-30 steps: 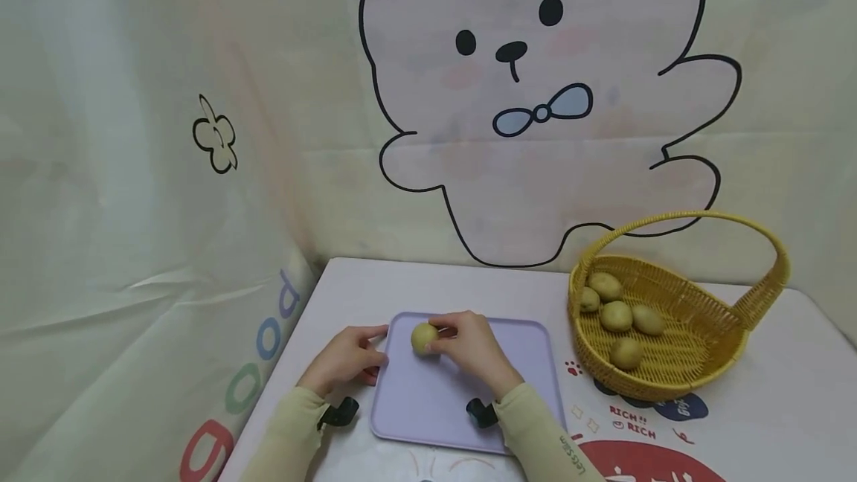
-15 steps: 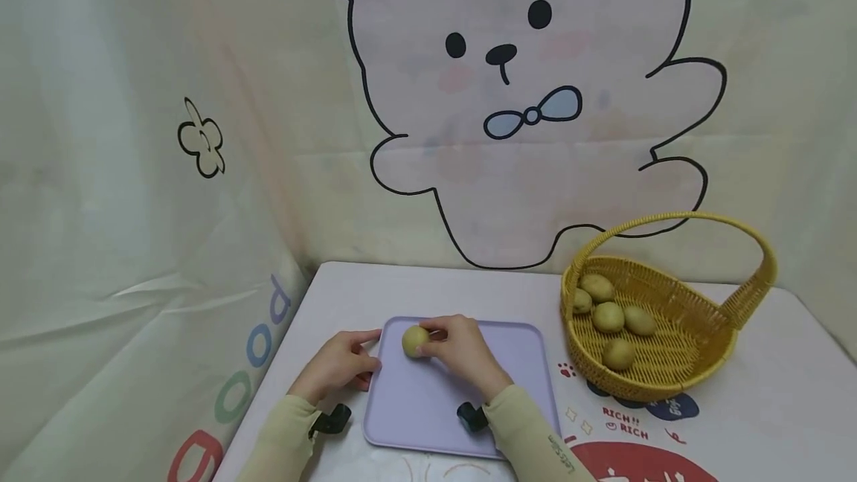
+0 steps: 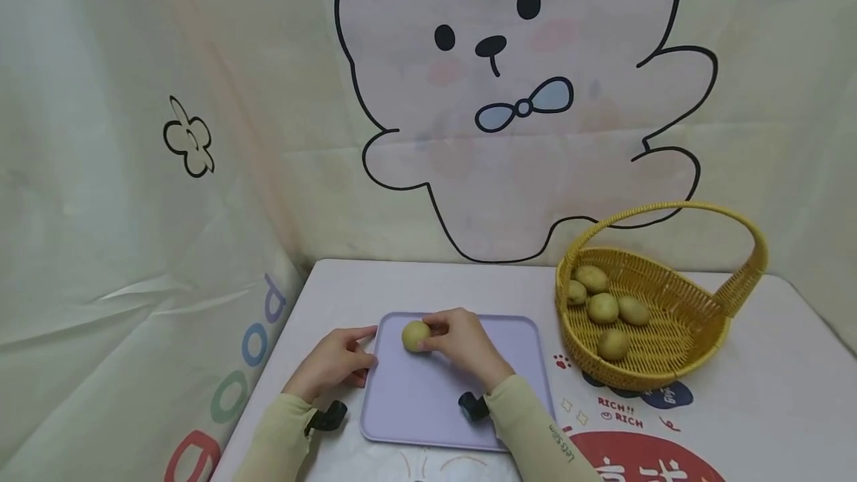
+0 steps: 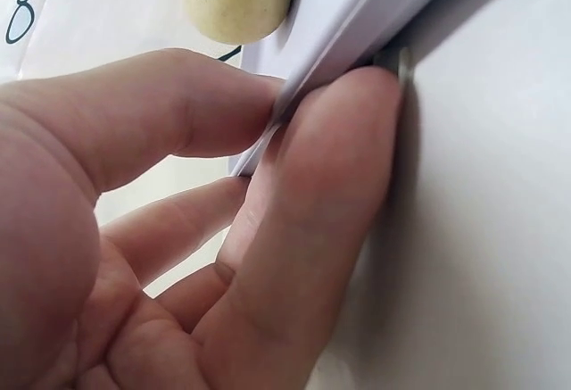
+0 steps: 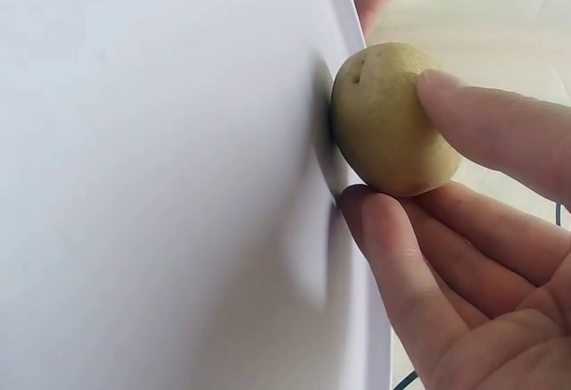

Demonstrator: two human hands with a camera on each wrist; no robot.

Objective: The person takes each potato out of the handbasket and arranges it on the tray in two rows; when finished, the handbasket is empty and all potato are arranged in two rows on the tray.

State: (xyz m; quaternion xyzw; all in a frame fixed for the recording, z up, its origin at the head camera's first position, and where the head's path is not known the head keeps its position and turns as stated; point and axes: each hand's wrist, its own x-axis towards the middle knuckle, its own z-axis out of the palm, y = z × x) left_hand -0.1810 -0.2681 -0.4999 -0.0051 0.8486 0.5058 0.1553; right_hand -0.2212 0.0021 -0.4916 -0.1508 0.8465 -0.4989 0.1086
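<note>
Potato (image 3: 415, 336), one: held at the far left corner of the tray (image 3: 422, 404); whether its underside bears fully on the surface cannot be told. Right hand (image 3: 463, 341): thumb and fingertips closed partway about the potato, its outer side left uncovered. Left hand (image 3: 331, 361): thumb and fingers set at the tray's left edge, the rim lightly pinched. Basket (image 3: 669, 281): stood to the right on the table (image 3: 743, 393), five potatoes (image 3: 603, 308) contained.

Hazards, as judged: a roll toward the near rim may be caused by the rounded shape on a flat, smooth floor, should the potato be let go unsettled. The tray may be tipped or slid if its rim is lifted or pushed by the left hand. The potato may be nudged against the corner if the right-hand fingers are withdrawn unevenly.
</note>
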